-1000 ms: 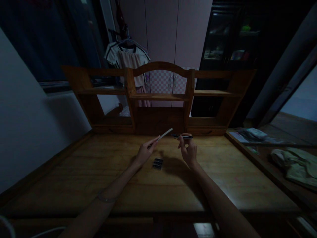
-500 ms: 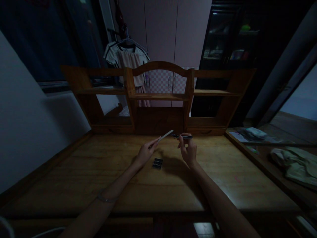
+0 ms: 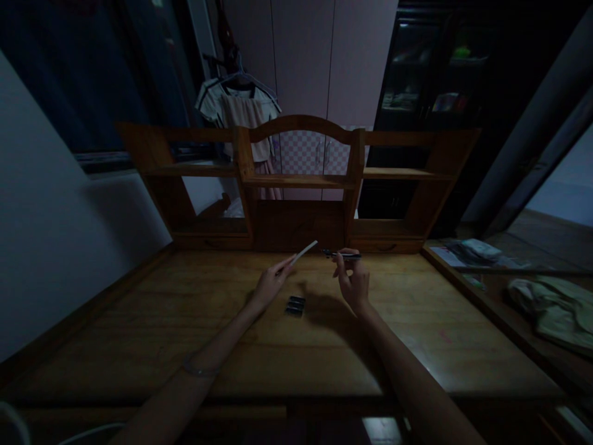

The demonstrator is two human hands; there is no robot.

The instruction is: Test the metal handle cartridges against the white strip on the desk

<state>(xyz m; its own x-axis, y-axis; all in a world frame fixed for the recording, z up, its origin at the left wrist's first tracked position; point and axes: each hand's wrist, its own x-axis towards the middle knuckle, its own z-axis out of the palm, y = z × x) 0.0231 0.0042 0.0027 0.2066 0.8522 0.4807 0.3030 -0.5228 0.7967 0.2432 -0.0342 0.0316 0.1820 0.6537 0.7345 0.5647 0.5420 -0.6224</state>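
Note:
My left hand (image 3: 270,285) is closed on a thin pale stick-like part (image 3: 303,252) that points up and to the right. My right hand (image 3: 354,282) pinches a dark pen-like piece (image 3: 343,254) held level, its tip facing the pale part. The two tips are a small gap apart above the wooden desk (image 3: 185,321). Between my hands, on the desk, lie small dark pieces (image 3: 295,305). The room is dim, so fine detail is hard to make out.
A wooden hutch with shelves (image 3: 299,180) stands at the back of the desk. Clothes on a hanger (image 3: 238,105) hang behind it. At right, a side surface holds papers (image 3: 467,252) and a bundle of cloth (image 3: 551,306).
The pale part in my left hand has shifted slightly left, widening the gap to the dark piece. My right hand has stayed put.

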